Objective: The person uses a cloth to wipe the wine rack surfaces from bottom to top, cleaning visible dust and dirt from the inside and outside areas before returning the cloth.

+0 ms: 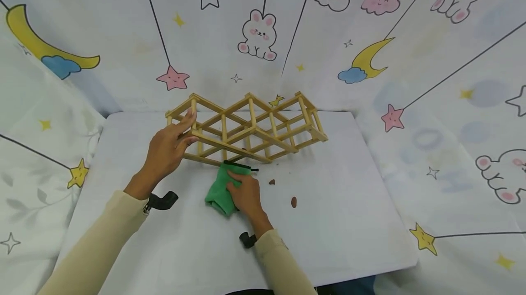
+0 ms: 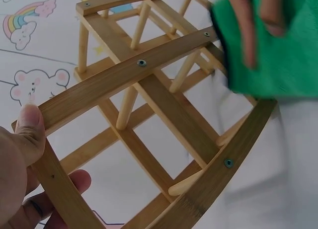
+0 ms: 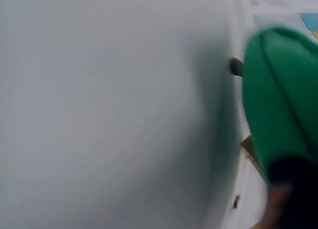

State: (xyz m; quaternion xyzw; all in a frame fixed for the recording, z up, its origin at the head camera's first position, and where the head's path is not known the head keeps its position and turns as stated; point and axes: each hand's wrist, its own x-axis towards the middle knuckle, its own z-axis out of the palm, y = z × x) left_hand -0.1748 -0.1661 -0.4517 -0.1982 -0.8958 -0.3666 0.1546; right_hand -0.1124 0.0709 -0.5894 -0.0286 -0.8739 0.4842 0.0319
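A wooden lattice rack (image 1: pixel 254 130) of crossed slats and round dowels stands stretched out at the back of the table. My left hand (image 1: pixel 168 146) grips its left end, and the left wrist view shows the thumb (image 2: pixel 30 122) over a corner of the slats. In my right hand (image 1: pixel 247 197) is a green cloth (image 1: pixel 219 188) with a dark edging, pinched between thumb and fingers. The cloth lies close at the rack's lower front slat. In the left wrist view the cloth (image 2: pixel 290 72) and right fingers are blurred. The right wrist view shows mostly blurred cloth (image 3: pixel 280 100).
Small brown pieces lie on the white table (image 1: pixel 337 235) right of the cloth, the largest an oval one (image 1: pixel 293 202) and a smaller one (image 1: pixel 272 181) nearer the rack. A printed cloth backdrop (image 1: pixel 222 34) rises behind the table and along both sides.
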